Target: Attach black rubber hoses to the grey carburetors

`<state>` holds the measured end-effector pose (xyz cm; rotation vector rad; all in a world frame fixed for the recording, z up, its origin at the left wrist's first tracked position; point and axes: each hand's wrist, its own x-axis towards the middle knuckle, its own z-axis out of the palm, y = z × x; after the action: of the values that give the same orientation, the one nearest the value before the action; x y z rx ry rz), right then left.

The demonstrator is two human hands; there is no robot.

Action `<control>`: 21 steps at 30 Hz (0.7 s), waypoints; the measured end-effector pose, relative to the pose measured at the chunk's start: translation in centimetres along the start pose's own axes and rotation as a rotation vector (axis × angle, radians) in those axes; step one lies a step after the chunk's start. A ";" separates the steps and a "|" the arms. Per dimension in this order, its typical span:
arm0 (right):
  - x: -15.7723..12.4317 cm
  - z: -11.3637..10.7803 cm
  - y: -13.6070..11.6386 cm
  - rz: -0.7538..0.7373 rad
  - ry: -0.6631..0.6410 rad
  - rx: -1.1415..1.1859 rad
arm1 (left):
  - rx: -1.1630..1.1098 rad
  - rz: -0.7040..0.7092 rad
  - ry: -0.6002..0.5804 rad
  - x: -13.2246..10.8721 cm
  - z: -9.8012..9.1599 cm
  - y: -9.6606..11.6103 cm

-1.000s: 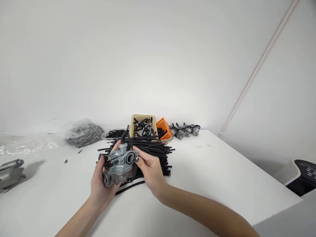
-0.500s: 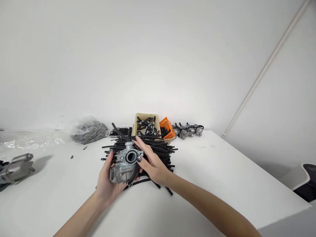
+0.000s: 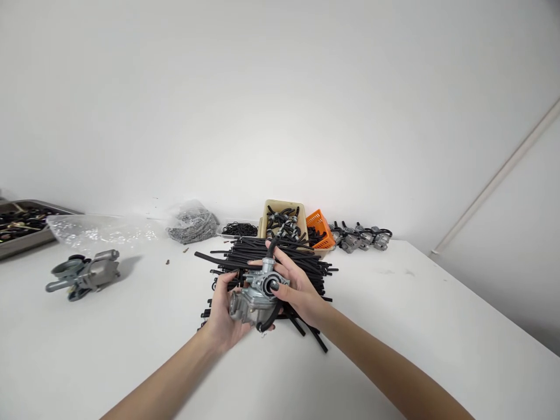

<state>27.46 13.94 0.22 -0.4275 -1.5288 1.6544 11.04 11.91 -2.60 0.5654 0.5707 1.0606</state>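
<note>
A grey metal carburetor (image 3: pixel 254 304) is held up over the table between both hands. My left hand (image 3: pixel 225 318) cradles it from the left and below. My right hand (image 3: pixel 300 289) grips its right side, the thumb lying across the round bore and the fingers behind. One black rubber hose (image 3: pixel 273 245) rises from the top, and another black hose (image 3: pixel 270 319) curves down at the lower right. Behind and under the hands lies a pile of black rubber tubes (image 3: pixel 249 251). A second carburetor (image 3: pixel 98 273) rests on the table at the left.
At the back stand a beige bin (image 3: pixel 301 210) with short hoses and clamps, an orange basket (image 3: pixel 322 224) and a tray of black rings (image 3: pixel 238 228). Several carburetors (image 3: pixel 363 238) line up at the right. A plastic bag of grey parts (image 3: pixel 192 224) and a metal tray (image 3: pixel 26 248) are leftward.
The view has turned left, so the scene sits farther right and the metal tray shows. My right thumb has moved onto the carburetor's bore. Both hands still hold the carburetor.
</note>
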 end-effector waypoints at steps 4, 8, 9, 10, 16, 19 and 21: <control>-0.2 0.1 -0.4 -0.032 -0.054 0.023 | 0.024 -0.026 0.010 -0.1 0.3 0.0; 0.0 -0.1 -0.1 -0.033 -0.011 0.012 | 0.037 0.028 -0.006 0.0 0.4 0.0; 0.2 -0.2 0.0 -0.044 0.032 0.000 | 0.041 0.077 0.004 0.0 0.5 0.1; 0.4 -0.3 0.2 -0.062 0.089 -0.027 | 0.050 0.133 0.018 0.0 0.6 0.2; 0.8 -0.3 -0.2 -0.197 0.463 -0.342 | 0.221 0.465 0.182 0.9 0.5 0.5; 0.2 0.5 -1.0 -0.136 0.399 -0.572 | 0.262 0.611 0.284 1.6 -0.2 0.5; -0.1 1.1 -1.2 -0.072 0.309 -0.741 | 0.312 0.683 0.325 1.9 -0.6 0.4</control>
<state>27.18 13.06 1.55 -0.9534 -1.8446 0.8621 11.08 13.87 -3.02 0.9038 0.8670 1.7444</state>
